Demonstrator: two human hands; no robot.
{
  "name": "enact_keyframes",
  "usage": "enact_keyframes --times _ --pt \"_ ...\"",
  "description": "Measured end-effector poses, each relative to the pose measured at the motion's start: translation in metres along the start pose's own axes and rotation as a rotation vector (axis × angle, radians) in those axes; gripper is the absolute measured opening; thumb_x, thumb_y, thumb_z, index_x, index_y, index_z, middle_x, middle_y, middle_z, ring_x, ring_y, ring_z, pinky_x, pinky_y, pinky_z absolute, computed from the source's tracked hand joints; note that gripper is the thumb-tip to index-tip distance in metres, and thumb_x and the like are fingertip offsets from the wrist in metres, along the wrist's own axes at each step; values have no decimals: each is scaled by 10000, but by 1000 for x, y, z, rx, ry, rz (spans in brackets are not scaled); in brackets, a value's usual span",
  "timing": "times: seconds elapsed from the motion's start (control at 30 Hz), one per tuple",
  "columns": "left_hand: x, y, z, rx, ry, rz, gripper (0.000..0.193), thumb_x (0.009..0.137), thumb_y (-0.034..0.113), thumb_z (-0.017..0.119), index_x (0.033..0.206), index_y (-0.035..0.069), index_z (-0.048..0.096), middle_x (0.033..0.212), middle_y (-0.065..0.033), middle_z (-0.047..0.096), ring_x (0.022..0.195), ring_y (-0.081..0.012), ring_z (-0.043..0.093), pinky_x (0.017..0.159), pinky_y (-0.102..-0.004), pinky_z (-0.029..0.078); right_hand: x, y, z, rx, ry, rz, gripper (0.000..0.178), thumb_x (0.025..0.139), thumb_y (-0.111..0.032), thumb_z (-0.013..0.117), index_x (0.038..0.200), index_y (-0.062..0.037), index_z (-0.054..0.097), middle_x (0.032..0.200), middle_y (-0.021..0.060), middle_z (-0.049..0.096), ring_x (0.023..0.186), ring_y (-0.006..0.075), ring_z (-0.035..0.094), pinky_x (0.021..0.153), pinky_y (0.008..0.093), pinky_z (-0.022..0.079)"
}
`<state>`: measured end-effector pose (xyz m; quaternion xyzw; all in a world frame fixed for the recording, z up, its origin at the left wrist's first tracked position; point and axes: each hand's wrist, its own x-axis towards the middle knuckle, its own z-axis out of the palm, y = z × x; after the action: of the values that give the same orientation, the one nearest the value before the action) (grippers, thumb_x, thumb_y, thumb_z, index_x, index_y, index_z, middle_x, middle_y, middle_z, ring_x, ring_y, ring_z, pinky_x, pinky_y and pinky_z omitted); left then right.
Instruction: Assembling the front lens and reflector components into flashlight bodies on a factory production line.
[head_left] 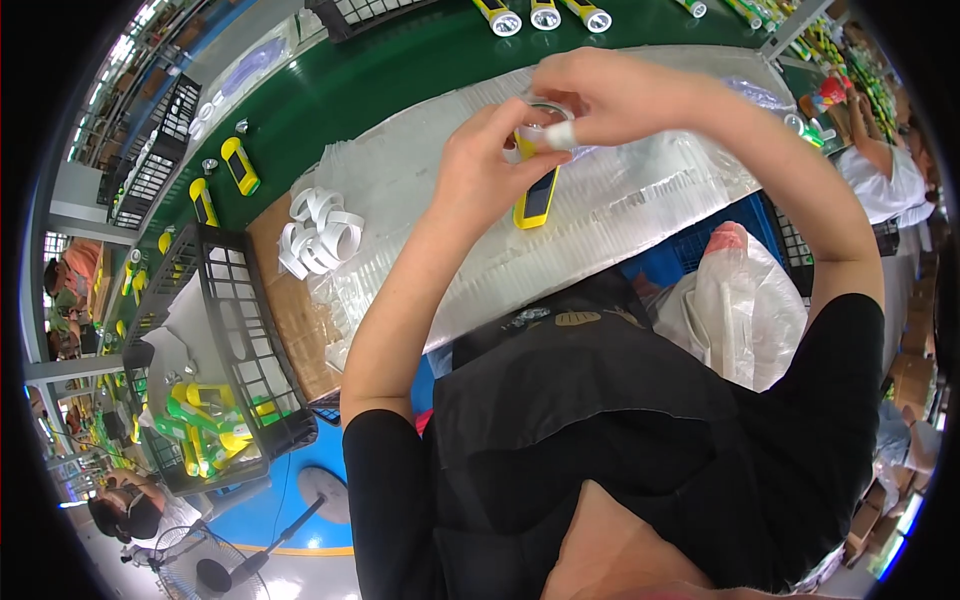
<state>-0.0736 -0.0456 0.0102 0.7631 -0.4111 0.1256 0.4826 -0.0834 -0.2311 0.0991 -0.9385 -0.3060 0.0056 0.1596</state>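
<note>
Over the wrapped work surface my left hand (pixel 487 160) is closed around the upper part of a yellow flashlight (pixel 537 207), whose dark panel faces up and whose lower end points toward me. My right hand (pixel 590 92) curls over the top end from the right. Its fingers grip a white ring (pixel 560 135) at the flashlight's head, slightly blurred. Fingers hide part of the ring, so I cannot tell whether it is fully seated. Left of my left hand lies a loose pile of similar white rings (pixel 322 232).
A green belt (pixel 400 95) behind carries several flashlights (pixel 545 15); two more (pixel 238 165) lie on its left part. A black crate (pixel 262 345) at left holds yellow and green flashlights. White plastic bags (pixel 735 310) hang at right. A fan (pixel 215 570) stands lower left. Other people work nearby.
</note>
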Motion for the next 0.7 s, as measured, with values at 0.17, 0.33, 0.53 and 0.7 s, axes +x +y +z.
enact_keyframes --times 0.17,0.33,0.53,0.7 --pt "0 -2 -1 20 -34 -48 351 709 129 847 968 56 621 860 -28 667 730 -154 601 688 -284 504 -4 -10 7 -169 112 216 515 756 -487 702 759 14 578 686 133 578 637 260 585 578 382 453" --pt "0 -4 3 -45 28 -4 386 660 165 866 949 105 616 813 -28 643 721 -197 605 630 -320 500 1 -4 8 -85 -42 242 534 755 -508 714 838 9 611 768 121 614 703 242 592 604 377 452" --pt "-2 -8 0 -76 15 -9 329 726 110 832 964 51 612 929 -49 704 837 -165 678 751 -289 542 -12 19 44 329 323 68 465 763 -369 798 1013 -15 627 848 46 587 767 153 536 677 317 445" --pt "-6 -14 -12 -96 69 6 353 732 80 820 1017 35 616 965 -65 700 840 -173 683 765 -296 550 -9 1 97 381 608 224 581 763 -363 809 1179 -29 579 950 44 613 845 135 541 760 304 459"
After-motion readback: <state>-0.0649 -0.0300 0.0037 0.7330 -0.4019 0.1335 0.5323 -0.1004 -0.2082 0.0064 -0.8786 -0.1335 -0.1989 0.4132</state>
